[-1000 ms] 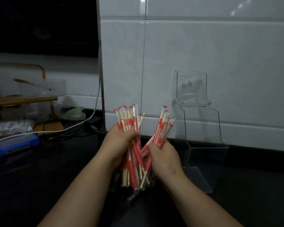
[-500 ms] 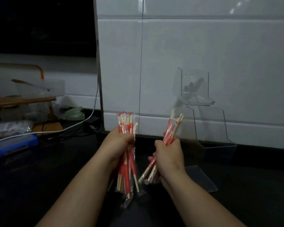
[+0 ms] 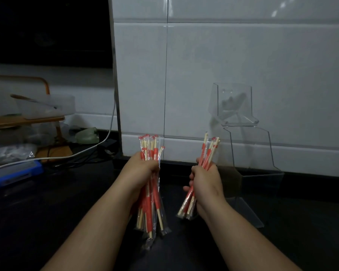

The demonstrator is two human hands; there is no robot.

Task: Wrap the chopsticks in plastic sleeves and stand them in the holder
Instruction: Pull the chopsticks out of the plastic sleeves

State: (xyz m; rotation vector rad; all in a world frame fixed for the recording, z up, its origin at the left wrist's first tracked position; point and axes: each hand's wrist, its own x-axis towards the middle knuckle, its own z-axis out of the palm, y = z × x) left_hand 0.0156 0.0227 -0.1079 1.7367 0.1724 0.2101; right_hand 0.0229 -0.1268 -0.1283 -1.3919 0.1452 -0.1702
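Two bundles of chopsticks: left hand point(image 3: 142, 174) grip holds the left bundle point(image 3: 151, 209), right hand point(image 3: 206, 182) grip the right bundle point(image 3: 208, 153). One clear holder point(image 3: 235, 116) just beside it.

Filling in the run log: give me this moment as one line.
left hand: grips sleeved chopstick bundle | right hand: grips smaller bundle | holder: clear, right of hands, untouched

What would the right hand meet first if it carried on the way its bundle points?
Probably the clear holder: the right hand tilts its chopstick bundle up and rightward toward it, with nothing between. Depth is unclear from one view.
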